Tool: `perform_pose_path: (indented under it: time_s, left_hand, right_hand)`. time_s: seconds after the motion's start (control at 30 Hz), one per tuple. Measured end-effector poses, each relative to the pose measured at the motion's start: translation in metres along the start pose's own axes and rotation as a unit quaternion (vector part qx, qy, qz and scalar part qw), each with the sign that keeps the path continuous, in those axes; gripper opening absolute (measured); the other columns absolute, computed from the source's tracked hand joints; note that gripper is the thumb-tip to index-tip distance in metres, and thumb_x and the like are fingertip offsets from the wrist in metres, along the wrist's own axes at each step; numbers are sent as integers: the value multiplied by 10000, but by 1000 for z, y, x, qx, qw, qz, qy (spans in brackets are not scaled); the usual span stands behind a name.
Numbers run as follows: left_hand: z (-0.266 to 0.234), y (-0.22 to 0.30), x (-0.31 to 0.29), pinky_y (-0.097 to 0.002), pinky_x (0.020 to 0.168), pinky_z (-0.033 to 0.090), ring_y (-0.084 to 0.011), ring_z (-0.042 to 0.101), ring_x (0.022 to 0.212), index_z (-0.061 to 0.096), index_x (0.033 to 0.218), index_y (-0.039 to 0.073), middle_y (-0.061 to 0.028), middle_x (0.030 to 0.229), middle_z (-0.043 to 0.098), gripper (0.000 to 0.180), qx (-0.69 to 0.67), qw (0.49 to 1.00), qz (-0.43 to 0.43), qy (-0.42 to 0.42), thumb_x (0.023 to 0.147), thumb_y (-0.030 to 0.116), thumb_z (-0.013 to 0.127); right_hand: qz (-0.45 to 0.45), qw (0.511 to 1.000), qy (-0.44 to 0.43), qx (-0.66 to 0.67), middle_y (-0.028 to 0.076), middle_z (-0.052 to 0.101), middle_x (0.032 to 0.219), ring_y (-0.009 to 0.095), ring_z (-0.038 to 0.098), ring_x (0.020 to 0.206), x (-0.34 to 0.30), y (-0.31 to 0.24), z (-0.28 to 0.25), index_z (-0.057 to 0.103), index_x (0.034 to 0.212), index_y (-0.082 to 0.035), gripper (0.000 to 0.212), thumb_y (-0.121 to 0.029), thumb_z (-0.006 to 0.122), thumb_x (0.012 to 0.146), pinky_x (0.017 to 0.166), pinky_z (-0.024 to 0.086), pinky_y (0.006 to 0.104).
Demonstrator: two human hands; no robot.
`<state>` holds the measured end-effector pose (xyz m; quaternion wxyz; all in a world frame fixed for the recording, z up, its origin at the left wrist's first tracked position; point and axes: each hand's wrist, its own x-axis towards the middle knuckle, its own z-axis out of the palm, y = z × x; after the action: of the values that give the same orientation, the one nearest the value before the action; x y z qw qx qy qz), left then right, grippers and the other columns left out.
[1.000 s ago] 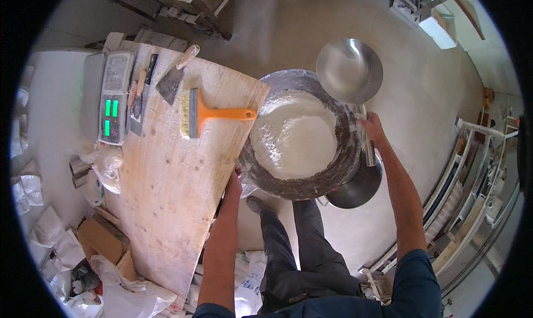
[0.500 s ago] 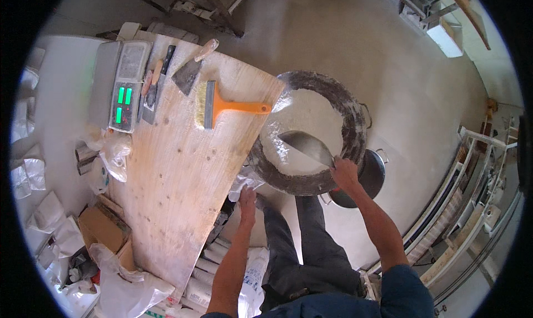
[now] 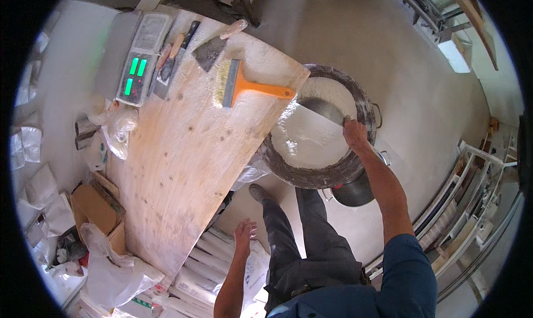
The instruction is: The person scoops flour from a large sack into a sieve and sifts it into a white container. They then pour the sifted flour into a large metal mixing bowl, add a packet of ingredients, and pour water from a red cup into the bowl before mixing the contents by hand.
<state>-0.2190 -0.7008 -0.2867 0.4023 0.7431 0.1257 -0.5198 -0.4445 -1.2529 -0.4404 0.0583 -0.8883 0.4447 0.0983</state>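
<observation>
My right hand [image 3: 356, 134] is closed round the handle end of a metal scoop [image 3: 323, 108], whose far part is sunk in white powder [image 3: 311, 137]. The powder fills much of a round, dark, powder-caked tub [image 3: 362, 99] with side handles. My left hand [image 3: 244, 235] hangs in the air with nothing in it, its fingers apart and slightly bent. White packed sacks [image 3: 214, 254] lie below it, beside the table. A clear plastic bag [image 3: 250, 171] hangs between the tub and the table's edge.
A plywood table [image 3: 177, 168] at left bears an orange-handled brush [image 3: 261, 88], a scraper [image 3: 210, 53], knives and a lit digital scale [image 3: 136, 62]. A steel pot [image 3: 355, 193] stands partly under the tub. A cardboard box [image 3: 94, 210] is at lower left; racks line the right.
My left hand has come away from the plastic bag, back toward my body, and its fingers have spread. My right hand has pushed the scoop farther out into the powder. The view has shifted.
</observation>
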Motion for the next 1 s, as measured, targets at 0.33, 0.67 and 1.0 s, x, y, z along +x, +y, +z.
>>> perform_pose_path:
  time_s: [0.33,0.67,1.0]
  left_hand:
    - [-13,-12,-43,-353,848,545,-219,709,1064,541,1457,0,-129,1202,737,519,-35,999,12,-9,1025,269,645]
    - [-32,-6,-100,-344,808,563,-238,725,1026,563,1439,-28,-157,1174,749,531,-48,999,17,14,1010,277,636]
    - [-103,21,-154,-346,822,576,-203,727,1005,611,1382,-17,-135,1136,762,455,-50,983,157,83,1036,277,626]
  right_hand:
    - [-35,993,-100,56,190,727,881,371,752,806,-45,-48,9,667,1001,-16,162,-153,596,949,686,603,511]
    - [82,978,-121,151,217,732,934,408,749,893,-148,-121,-68,669,1033,-8,203,-168,611,923,785,609,545]
    - [12,989,-120,87,228,709,1064,473,668,1022,-216,-50,-113,677,1121,9,302,-223,664,928,884,545,528]
